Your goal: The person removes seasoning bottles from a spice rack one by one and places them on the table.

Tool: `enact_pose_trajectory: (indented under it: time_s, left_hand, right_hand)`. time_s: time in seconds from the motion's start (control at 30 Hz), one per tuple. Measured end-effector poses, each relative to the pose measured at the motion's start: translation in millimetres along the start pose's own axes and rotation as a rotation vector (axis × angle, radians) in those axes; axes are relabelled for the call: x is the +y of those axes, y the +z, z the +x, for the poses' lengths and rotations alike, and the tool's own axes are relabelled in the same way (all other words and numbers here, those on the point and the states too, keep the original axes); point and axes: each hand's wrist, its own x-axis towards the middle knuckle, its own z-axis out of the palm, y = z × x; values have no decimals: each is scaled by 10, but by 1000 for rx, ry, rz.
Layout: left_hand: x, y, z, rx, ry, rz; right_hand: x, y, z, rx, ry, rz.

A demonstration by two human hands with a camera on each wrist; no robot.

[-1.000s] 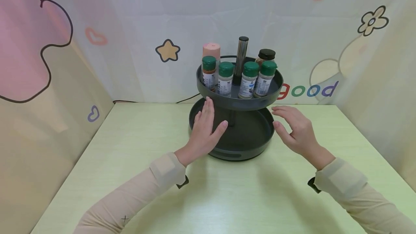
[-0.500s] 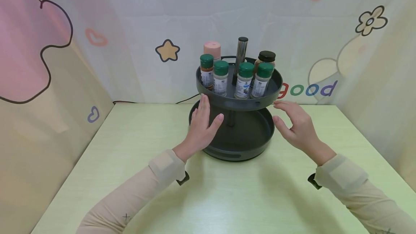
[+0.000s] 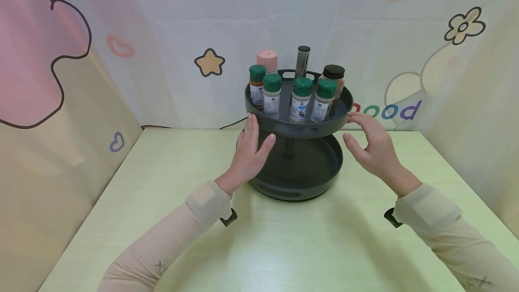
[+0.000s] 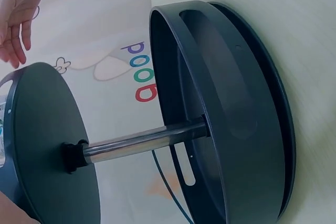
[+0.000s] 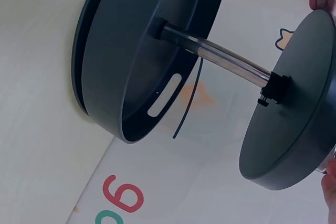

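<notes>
A dark two-tier turntable rack (image 3: 295,184) stands on the table. Its upper tray (image 3: 300,130) carries several green-capped spice bottles (image 3: 300,107), a pink-capped bottle (image 3: 266,61) and a black-capped jar (image 3: 334,73). My left hand (image 3: 246,152), fingers straight, touches or nearly touches the upper tray's left rim. On the other side, my right hand (image 3: 375,150) has its loosely bent fingertips at the right rim; the thumb is apart from it. Neither hand grips anything. Both wrist views show the tray's underside (image 4: 50,145) and the metal post (image 5: 226,59).
The lower tray (image 3: 298,170) holds nothing visible and has slots in its wall. Behind the rack hangs a printed curtain (image 3: 170,75), with a thin dark cable (image 3: 233,124) along its foot. Pale tabletop (image 3: 279,242) stretches in front.
The upper tray has turned clockwise seen from above, its front bottles shifting left. The left hand slid slightly left and away; the right hand rose along the rim. The lower tray stayed still.
</notes>
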Motion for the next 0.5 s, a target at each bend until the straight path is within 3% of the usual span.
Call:
enact_pose_trajectory:
  time_s: [0.5]
  left_hand:
    - [28, -48, 113, -2, -104, -72]
  right_hand:
    - [15, -34, 196, -103, 195, -12]
